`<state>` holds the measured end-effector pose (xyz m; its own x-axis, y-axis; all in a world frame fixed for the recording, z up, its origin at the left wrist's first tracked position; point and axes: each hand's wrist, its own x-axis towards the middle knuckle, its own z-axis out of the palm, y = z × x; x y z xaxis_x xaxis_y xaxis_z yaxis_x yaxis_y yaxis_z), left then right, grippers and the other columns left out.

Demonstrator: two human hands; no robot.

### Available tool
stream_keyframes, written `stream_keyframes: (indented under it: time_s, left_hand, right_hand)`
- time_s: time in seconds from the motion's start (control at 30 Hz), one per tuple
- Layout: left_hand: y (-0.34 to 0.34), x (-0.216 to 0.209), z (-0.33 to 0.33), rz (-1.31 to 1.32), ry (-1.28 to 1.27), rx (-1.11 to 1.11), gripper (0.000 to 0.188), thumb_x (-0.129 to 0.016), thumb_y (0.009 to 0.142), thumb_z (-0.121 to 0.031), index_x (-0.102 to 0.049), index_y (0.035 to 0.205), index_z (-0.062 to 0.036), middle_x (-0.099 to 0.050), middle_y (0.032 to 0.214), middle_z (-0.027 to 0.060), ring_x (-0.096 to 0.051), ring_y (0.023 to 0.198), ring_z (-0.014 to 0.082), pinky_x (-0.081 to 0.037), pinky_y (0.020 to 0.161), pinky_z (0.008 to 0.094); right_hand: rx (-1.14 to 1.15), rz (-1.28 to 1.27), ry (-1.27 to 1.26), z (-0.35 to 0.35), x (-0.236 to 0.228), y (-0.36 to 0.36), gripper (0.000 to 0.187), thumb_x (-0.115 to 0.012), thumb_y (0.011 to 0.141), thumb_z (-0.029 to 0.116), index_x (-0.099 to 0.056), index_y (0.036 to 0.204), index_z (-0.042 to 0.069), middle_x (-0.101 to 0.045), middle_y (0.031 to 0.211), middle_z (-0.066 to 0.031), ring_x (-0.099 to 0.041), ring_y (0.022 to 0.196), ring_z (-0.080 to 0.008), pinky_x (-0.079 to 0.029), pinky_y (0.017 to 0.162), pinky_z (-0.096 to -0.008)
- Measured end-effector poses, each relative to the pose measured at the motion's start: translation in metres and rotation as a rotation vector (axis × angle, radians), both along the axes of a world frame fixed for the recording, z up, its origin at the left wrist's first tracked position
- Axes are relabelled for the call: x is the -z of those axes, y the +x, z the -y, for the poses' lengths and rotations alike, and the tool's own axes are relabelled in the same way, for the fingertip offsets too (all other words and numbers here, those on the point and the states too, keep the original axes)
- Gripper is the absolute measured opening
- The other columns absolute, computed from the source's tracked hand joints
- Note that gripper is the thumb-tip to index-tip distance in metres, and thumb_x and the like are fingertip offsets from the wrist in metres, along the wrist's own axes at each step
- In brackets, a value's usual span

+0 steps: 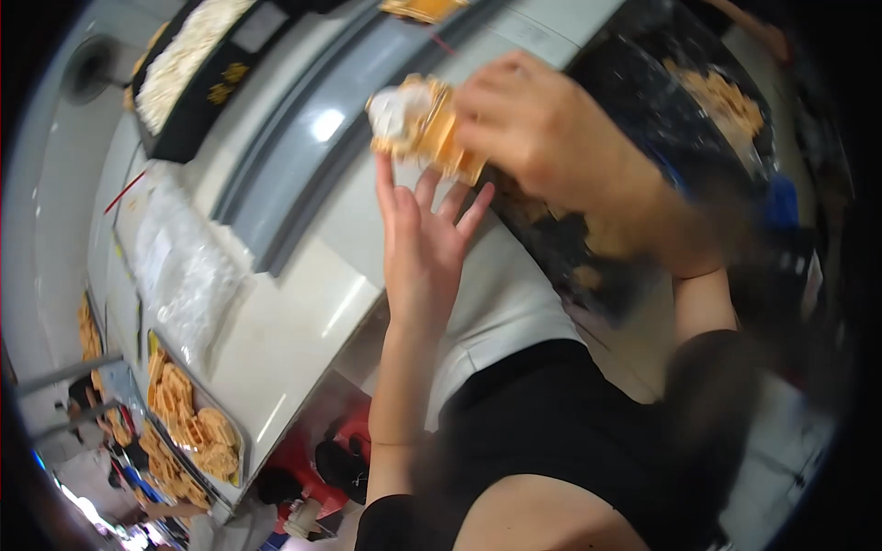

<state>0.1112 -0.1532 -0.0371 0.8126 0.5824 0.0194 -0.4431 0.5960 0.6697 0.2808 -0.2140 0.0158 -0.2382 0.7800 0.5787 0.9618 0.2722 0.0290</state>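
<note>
Above the table edge, my right hand [524,119] grips a golden-orange, ridged, tray-like piece [444,138] by its right side, the fingers closed round it. A white lump [401,112] sits at the left end of that piece; blur hides what it is. Just below, my left hand [423,248] is palm up with fingers spread. Its fingertips reach the underside of the piece, and whether they bear any of its weight I cannot tell.
A grey rail [303,138] runs across the white table [303,294]. At far left stands a black box [197,110] of small white pieces, above a clear plastic bag [188,275]. Tan waffle-like pieces [188,413] fill a tray near left; more lie in black plastic [717,101] at right.
</note>
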Motion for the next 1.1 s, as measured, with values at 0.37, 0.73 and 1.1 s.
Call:
stream_keyframes:
  time_s: [0.37,0.73,1.1]
  left_hand:
    - [0.004,0.086,0.078,-0.301,-0.269,0.26,0.06,-0.036,0.1,-0.048,-0.01,0.15,-0.0259,-0.023,0.152,0.0092,-0.033,0.137,0.0339,-0.037,0.105,0.0593]
    - [-0.015,0.123,0.085,-0.472,-0.357,0.154,0.057,-0.037,0.099,-0.048,-0.027,0.146,-0.0159,-0.033,0.148,0.0125,-0.036,0.135,0.0356,-0.035,0.106,0.0595]
    - [0.005,0.137,0.087,-0.504,-0.372,0.2,0.055,-0.036,0.1,-0.043,-0.024,0.146,-0.0153,-0.034,0.147,0.0157,-0.038,0.134,0.036,-0.038,0.104,0.057]
  right_hand:
    - [0.726,-0.992,0.064,0.176,0.173,0.061,0.009,-0.063,0.085,0.005,-0.067,0.09,0.0,-0.063,0.087,-0.0115,-0.061,0.083,-0.0277,-0.05,0.077,-0.0345]
    - [1.591,-0.708,-0.574,0.265,0.492,0.112,0.065,-0.072,0.08,0.021,-0.043,0.134,0.0,-0.043,0.137,-0.0212,-0.044,0.125,-0.0379,-0.045,0.096,-0.046]
    - [1.5,-0.908,-0.538,0.317,0.521,0.148,0.042,-0.065,0.084,0.011,-0.054,0.125,0.007,-0.06,0.116,-0.0183,-0.061,0.1,-0.033,-0.05,0.084,-0.0406]
